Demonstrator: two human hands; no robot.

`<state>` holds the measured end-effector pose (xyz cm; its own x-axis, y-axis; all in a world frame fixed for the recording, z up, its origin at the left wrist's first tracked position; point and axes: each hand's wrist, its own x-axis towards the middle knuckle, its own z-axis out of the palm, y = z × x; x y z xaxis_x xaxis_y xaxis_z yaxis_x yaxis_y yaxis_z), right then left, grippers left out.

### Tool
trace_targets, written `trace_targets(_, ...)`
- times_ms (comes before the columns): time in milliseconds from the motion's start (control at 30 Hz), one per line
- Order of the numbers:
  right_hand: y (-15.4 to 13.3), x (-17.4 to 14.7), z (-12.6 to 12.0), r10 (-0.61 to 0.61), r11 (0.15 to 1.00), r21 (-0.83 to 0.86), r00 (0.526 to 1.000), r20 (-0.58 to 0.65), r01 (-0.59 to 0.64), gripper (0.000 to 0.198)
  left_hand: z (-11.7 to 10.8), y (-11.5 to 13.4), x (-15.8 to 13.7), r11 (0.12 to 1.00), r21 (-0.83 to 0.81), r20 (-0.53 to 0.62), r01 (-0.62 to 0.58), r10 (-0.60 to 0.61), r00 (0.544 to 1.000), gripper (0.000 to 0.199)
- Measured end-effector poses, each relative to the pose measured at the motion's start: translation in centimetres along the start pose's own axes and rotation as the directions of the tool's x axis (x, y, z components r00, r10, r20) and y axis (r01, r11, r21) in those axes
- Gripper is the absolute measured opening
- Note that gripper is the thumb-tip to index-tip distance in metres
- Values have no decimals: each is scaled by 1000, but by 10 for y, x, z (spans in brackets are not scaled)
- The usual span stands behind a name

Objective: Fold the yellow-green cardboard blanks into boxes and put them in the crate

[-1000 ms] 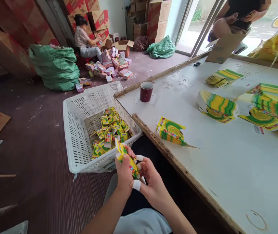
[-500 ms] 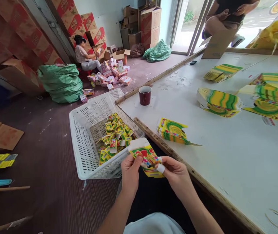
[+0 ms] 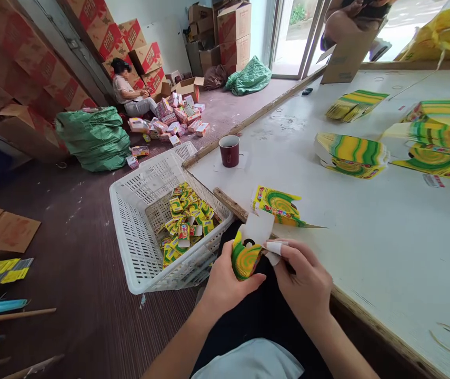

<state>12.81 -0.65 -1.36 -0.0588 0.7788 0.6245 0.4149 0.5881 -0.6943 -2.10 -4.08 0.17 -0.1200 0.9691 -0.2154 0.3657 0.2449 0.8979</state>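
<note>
Between my hands is a small yellow-and-green printed carton [image 3: 247, 259], its white flap standing up at the top. My left hand [image 3: 227, 281] is closed round the carton's left side and bottom, thumb across the front. My right hand [image 3: 306, 273], with white tape on its thumb and a finger, pinches the carton's right edge. Just beyond, on the table edge, lies a stack of flat cartons [image 3: 278, 204] with the same print. To the left, a white plastic basket [image 3: 130, 247] holds many folded cartons [image 3: 187, 213].
A dark red mug [image 3: 229, 152] stands on the white table [image 3: 367, 226]. More bundles of flat cartons [image 3: 351, 153] lie farther right. A wooden strip [image 3: 228, 204] edges the table. On the floor, a seated person [image 3: 130, 89] is beside a pile of pink boxes [image 3: 177, 118] and a green sack [image 3: 92, 139].
The carton has been turned, so its spiral-printed side now faces me and its flap points up. My right hand has shifted to its right edge. The view has tilted slightly.
</note>
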Motion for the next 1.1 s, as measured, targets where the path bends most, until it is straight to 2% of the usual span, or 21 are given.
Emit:
trace_targets(67, -2, -8, 4, 167, 972, 167, 986, 7, -165, 20, 9, -7, -2, 1000, -6, -95, -3, 2, 995, 61)
trace_targets(167, 0, -2, 1, 422, 793, 425, 897, 132, -436, 32, 8, -15, -4, 998, 57, -169, -37, 46, 985, 64)
trace_targets(267, 4, 17, -8, 499, 682, 417, 799, 336, -601, 29, 3, -20, -7, 986, 96, -154, -136, 149, 977, 69)
trace_targets(300, 4, 23, -9, 509, 632, 415, 755, 414, -654, 35, 2, -20, -8, 980, 97, -141, -172, 184, 973, 69)
trace_targets(333, 4, 26, -10, 524, 545, 427, 691, 498, -721, 41, 1, -21, -9, 974, 95, -127, -205, 216, 968, 68)
trace_targets(433, -1, 21, -2, 511, 136, 441, 445, 736, -887, 38, 2, -20, -13, 964, 81, -95, -255, 262, 960, 61)
trace_targets(467, -2, 16, 2, 487, 35, 416, 379, 787, -909, 37, 3, -19, -14, 963, 79, -87, -256, 263, 961, 62)
trace_targets(500, -3, 10, 6, 467, -27, 390, 333, 819, -921, 37, 3, -18, -15, 964, 79, -77, -252, 258, 963, 64)
trace_targets(533, -3, 5, 9, 457, -59, 373, 307, 835, -926, 39, 3, -17, -16, 966, 82, -67, -245, 251, 966, 67)
trace_targets(600, -3, -5, 11, 460, -83, 380, 302, 835, -921, 43, 2, -15, -16, 969, 74, -47, -236, 240, 970, 73)
trace_targets(633, -2, -7, 10, 462, -82, 402, 322, 826, -912, 44, 1, -14, -17, 971, 60, -43, -230, 233, 972, 74)
trace_targets(700, -2, -9, 5, 464, -30, 476, 410, 785, -879, 49, 0, -13, -16, 976, 32, -46, -216, 217, 975, 75)
trace_targets(767, -3, -7, 1, 467, 92, 542, 517, 717, -835, 53, 1, -14, -15, 976, 31, -52, -218, 219, 974, 75)
trace_targets(833, -5, -3, 0, 490, 211, 547, 572, 657, -810, 51, 4, -16, -14, 967, 81, -42, -240, 244, 969, 72)
trace_targets(933, -6, 2, 4, 520, 305, 485, 570, 636, -820, 46, 11, -23, -14, 942, 191, -47, -275, 289, 956, 61)
trace_targets(1033, -1, 3, 10, 466, 375, 408, 550, 693, -832, 46, 15, -27, -16, 932, 255, -100, -258, 290, 952, 53)
trace_targets(1100, 3, 0, 12, 428, 470, 388, 589, 685, -793, 55, 15, -26, -17, 933, 279, -106, -228, 266, 958, 49)
